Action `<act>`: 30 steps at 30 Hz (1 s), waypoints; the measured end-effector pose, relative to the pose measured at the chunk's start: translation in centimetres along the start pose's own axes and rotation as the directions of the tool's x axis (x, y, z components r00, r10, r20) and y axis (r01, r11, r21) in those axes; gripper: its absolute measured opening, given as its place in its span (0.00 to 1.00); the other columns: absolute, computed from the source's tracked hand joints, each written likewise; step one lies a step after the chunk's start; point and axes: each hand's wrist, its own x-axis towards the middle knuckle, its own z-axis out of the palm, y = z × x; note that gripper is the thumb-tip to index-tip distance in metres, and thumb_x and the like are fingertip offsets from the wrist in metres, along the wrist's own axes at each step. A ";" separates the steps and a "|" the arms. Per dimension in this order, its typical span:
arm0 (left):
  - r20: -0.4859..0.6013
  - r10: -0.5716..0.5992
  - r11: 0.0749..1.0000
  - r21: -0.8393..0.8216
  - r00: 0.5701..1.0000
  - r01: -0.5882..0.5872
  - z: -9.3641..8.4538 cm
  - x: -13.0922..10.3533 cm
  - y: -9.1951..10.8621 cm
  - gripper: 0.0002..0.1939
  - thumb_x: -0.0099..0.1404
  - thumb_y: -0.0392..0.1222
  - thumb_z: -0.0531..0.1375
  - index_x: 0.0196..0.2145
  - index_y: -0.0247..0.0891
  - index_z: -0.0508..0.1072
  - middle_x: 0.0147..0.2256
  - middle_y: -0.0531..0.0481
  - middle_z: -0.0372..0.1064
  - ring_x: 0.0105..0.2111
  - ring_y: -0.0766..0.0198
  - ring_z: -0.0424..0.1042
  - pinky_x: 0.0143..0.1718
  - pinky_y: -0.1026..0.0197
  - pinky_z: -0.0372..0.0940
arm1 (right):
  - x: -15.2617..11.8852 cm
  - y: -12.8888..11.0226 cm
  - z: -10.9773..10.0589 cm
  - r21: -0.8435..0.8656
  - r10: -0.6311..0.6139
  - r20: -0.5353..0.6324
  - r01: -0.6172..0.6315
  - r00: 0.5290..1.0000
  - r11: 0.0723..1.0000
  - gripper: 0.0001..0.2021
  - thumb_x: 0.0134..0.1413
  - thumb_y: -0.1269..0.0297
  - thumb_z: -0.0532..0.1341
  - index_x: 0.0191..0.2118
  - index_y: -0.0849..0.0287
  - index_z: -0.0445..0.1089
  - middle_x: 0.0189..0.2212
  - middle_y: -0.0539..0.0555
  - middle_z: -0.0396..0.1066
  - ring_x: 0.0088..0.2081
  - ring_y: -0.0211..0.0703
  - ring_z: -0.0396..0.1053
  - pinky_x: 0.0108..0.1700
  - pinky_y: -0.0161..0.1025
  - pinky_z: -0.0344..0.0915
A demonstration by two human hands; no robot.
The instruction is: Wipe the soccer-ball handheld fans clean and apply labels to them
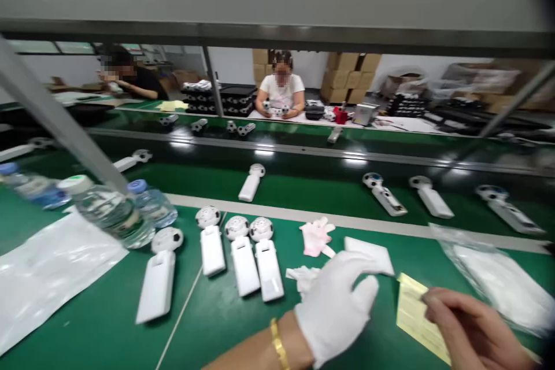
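Observation:
My left hand (340, 306), in a white glove, hovers low above the green bench with thumb and fingers apart and nothing visible between them. Its fingertips reach in front of a flat white box-like piece (375, 255); I cannot tell whether they touch it. My bare right hand (470, 324) is closed in a pinch at the edge of a yellow paper sheet (411, 309). Left of the gloved hand stand white handheld devices with football-patterned heads, among them one device (269, 272) and another (156, 283). A crumpled white glove (303, 278) lies partly behind my left hand.
A pinkish glove (317, 237) and a clear bag of white material (498, 277) lie on the bench. Water bottles (113, 214) and a white plastic sheet (56, 266) are at left. Several devices lie on the green belt (303, 185). A co-worker (281, 89) sits opposite, beneath the overhead shelf.

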 end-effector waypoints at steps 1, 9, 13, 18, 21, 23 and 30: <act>-0.070 -0.122 0.991 -0.055 0.990 0.119 -2.5 -2.1 -0.1 0.12 0.63 0.38 0.53 0.42 0.47 0.73 0.45 0.58 0.69 0.47 0.70 0.66 0.53 0.69 0.58 | -0.4 -2.1 1.8 0.075 -0.012 0.153 0.001 0.988 0.997 0.15 0.47 0.48 0.61 0.33 0.55 0.68 0.29 0.55 0.70 0.27 0.44 0.68 0.28 0.36 0.66; -0.342 -0.605 0.772 -0.031 0.719 0.635 -13.6 -14.6 -6.2 0.14 0.63 0.45 0.51 0.46 0.47 0.69 0.48 0.56 0.68 0.49 0.64 0.65 0.55 0.60 0.57 | -4.1 -14.5 14.4 0.144 -0.020 0.909 -0.268 0.417 0.952 0.08 0.55 0.63 0.54 0.27 0.57 0.63 0.21 0.46 0.61 0.25 0.35 0.59 0.26 0.31 0.55; -0.280 -0.662 0.732 -0.041 0.695 0.680 -14.4 -16.1 -7.6 0.17 0.63 0.46 0.50 0.49 0.47 0.67 0.48 0.56 0.68 0.47 0.65 0.67 0.53 0.60 0.60 | -4.5 -14.6 16.6 0.053 0.035 0.925 -0.219 0.378 0.974 0.06 0.53 0.65 0.54 0.27 0.58 0.63 0.21 0.46 0.60 0.24 0.34 0.57 0.25 0.31 0.53; -0.234 -0.695 0.711 -0.079 0.680 0.699 -14.9 -15.5 -7.3 0.17 0.63 0.45 0.49 0.49 0.46 0.67 0.45 0.56 0.70 0.38 0.67 0.70 0.47 0.62 0.63 | -4.2 -14.5 17.7 -0.009 0.045 0.908 -0.088 0.416 0.996 0.08 0.53 0.64 0.54 0.26 0.58 0.64 0.21 0.47 0.62 0.24 0.35 0.58 0.25 0.31 0.53; -0.254 -0.666 0.733 -0.047 0.702 0.679 -15.0 -15.3 -7.1 0.17 0.63 0.44 0.49 0.49 0.45 0.68 0.45 0.55 0.70 0.38 0.67 0.71 0.47 0.63 0.63 | -4.2 -14.4 18.4 -0.033 0.029 0.895 0.001 0.446 0.999 0.08 0.54 0.64 0.54 0.26 0.58 0.64 0.20 0.47 0.64 0.24 0.36 0.59 0.25 0.32 0.53; -0.255 -0.654 0.742 -0.032 0.712 0.670 -15.0 -15.2 -7.2 0.17 0.63 0.43 0.48 0.49 0.45 0.68 0.45 0.55 0.71 0.38 0.67 0.71 0.48 0.64 0.62 | -4.3 -14.2 18.7 -0.040 0.016 0.885 0.041 0.464 0.998 0.08 0.54 0.64 0.54 0.25 0.57 0.64 0.20 0.47 0.64 0.23 0.36 0.60 0.25 0.32 0.53; -0.253 -0.650 0.738 0.012 0.716 0.675 -15.0 -15.3 -7.7 0.17 0.64 0.44 0.48 0.49 0.47 0.68 0.46 0.57 0.70 0.41 0.68 0.70 0.48 0.65 0.62 | -4.4 -13.8 19.1 -0.060 0.031 0.875 0.045 0.483 0.997 0.09 0.55 0.63 0.54 0.26 0.56 0.63 0.20 0.47 0.64 0.23 0.36 0.61 0.24 0.31 0.53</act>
